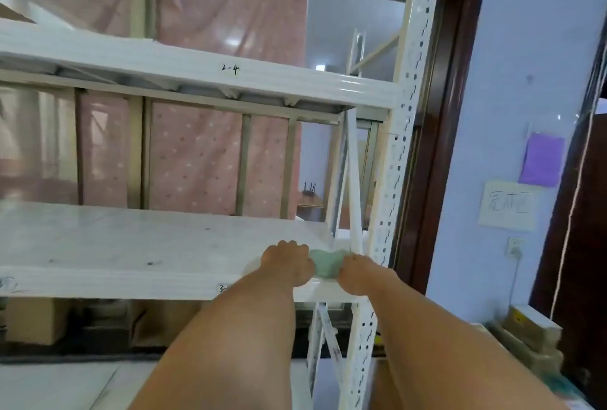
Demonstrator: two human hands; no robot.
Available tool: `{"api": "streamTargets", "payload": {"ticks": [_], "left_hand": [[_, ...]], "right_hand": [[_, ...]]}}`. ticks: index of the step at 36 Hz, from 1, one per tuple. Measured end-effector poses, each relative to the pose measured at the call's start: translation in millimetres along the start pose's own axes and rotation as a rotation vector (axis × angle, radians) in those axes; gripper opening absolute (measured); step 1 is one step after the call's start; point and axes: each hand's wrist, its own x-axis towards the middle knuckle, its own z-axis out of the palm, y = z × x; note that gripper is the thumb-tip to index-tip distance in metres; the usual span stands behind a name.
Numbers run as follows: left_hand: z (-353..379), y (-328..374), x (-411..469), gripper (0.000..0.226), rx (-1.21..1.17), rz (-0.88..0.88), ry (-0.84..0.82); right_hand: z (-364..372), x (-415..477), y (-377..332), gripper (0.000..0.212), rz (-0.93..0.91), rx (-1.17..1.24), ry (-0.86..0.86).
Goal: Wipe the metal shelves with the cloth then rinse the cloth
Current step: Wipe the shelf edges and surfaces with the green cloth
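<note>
A pale green cloth lies bunched at the right front corner of the white metal shelf. My left hand grips its left end and my right hand grips its right end, both pressed down on the shelf near the edge. The shelf surface shows grey smudges and a few dark specks. A higher white shelf marked "2-4" runs above it.
The perforated white upright post and crossed braces stand just right of my hands. Cardboard boxes sit under the shelf on the floor. More boxes stack against the blue wall at right, beside a dark door frame.
</note>
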Motion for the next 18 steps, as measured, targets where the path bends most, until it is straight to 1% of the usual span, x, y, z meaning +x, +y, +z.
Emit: {"api": "streamTargets", "payload": {"ticks": [4,6,9,13,16,18], "left_hand": [[8,19,3,0.043,0.023,0.021,-0.014],[13,30,1,0.036,0.027,0.025,-0.035],[22,42,-1,0.028,-0.033,0.004,-0.002],[33,44,6,0.029,-0.032,-0.024,-0.001],[36,36,11,0.031,-0.02,-0.016,0.007],[37,32,12,0.03,-0.021,0.004,0.032]], "right_hand": [[-20,-13,-11,0.036,0.048,-0.009,0.025],[-26,-18,-19,0.031,0.02,-0.069,0.104],[-21,-15,-20,0.022,-0.038,-0.112,0.201],[-12,0,-10,0.026,-0.115,-0.022,0.182],[-2,9,0,0.031,-0.1,0.032,0.114],[5,14,4,0.031,-0.096,0.079,0.097]]}}
